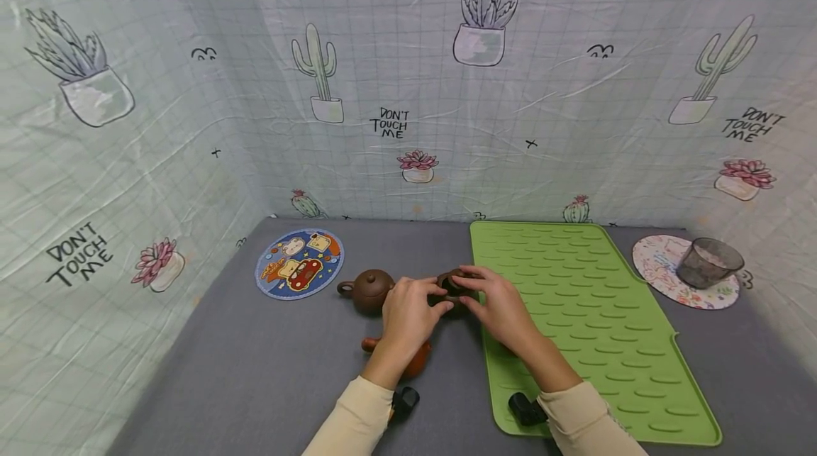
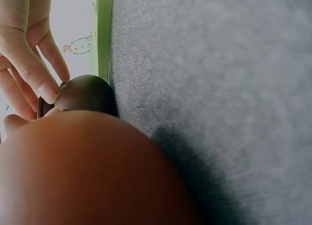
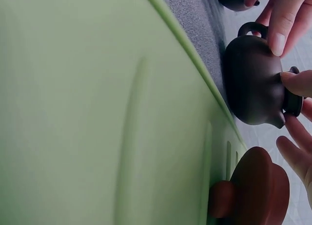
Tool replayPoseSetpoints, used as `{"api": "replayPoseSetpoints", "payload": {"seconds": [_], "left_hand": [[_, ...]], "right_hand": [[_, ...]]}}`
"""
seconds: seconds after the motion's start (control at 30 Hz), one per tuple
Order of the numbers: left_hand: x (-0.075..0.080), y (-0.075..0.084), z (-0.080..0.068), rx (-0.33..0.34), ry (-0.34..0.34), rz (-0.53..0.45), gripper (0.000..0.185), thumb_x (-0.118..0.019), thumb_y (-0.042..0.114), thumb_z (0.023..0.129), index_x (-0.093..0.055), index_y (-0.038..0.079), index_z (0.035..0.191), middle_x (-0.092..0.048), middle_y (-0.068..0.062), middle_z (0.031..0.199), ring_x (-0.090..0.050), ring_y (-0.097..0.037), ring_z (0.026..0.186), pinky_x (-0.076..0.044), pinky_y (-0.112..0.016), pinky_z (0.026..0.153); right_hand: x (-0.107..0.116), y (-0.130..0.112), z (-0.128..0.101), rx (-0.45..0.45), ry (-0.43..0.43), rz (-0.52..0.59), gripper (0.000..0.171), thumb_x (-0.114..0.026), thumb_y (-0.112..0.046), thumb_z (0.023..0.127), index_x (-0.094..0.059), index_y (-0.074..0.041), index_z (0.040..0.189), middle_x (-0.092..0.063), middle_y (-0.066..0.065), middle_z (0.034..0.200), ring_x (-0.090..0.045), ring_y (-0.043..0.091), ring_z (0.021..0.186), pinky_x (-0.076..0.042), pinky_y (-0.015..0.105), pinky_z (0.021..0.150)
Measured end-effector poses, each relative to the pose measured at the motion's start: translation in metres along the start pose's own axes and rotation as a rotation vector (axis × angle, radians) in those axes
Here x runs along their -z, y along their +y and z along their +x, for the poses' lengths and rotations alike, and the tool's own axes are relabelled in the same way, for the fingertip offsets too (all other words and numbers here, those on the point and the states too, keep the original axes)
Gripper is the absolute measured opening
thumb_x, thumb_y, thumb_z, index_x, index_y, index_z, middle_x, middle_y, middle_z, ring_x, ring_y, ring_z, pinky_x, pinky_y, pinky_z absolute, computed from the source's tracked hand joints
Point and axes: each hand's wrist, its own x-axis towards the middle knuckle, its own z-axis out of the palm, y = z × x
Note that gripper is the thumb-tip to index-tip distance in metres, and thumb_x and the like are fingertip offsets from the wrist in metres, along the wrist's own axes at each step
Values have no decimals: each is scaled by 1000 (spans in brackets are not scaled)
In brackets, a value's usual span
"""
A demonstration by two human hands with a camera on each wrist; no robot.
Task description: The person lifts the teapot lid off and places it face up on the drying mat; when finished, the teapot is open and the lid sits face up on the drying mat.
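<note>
Grip: left hand [image 1: 411, 307] steadies a dark brown, round clay teapot [image 3: 251, 79], thumb and fingers clamped about its shoulder beside the loop handle; right hand [image 1: 502, 302] pinches a small dark clay lid [image 3: 292, 103] between thumb and fingertips at the pot's mouth. Whether the lid is seated: cannot tell (my own fingers cover it).

Teapot stands between my hands, handle leftward, spout under my right fingers. Just right of it runs a ribbed green mat [image 1: 574, 328], with a reddish-brown clay lid [image 3: 261, 186] beneath my right hand.

Handling, judged: pot light, rigid, brittle; matte surface probably only mildly slippery. Best hold is the broad shoulder near the handle, off the spout, which could chip. Lid by its edge or knob, loosely.
</note>
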Motion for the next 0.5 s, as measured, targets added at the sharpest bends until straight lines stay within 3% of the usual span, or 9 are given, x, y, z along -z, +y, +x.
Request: {"api": "replayPoseSetpoints", "payload": {"seconds": [0.5], "left_hand": [[-5, 4, 3, 29, 45, 25, 23, -91, 40, 72, -85, 27, 89, -79, 8, 114, -70, -20, 94, -57, -36, 77]], "right_hand": [[1, 2, 2, 8, 48, 7, 38, -85, -9, 80, -78, -13, 117, -72, 13, 129, -72, 32, 113, -61, 46, 86]]}}
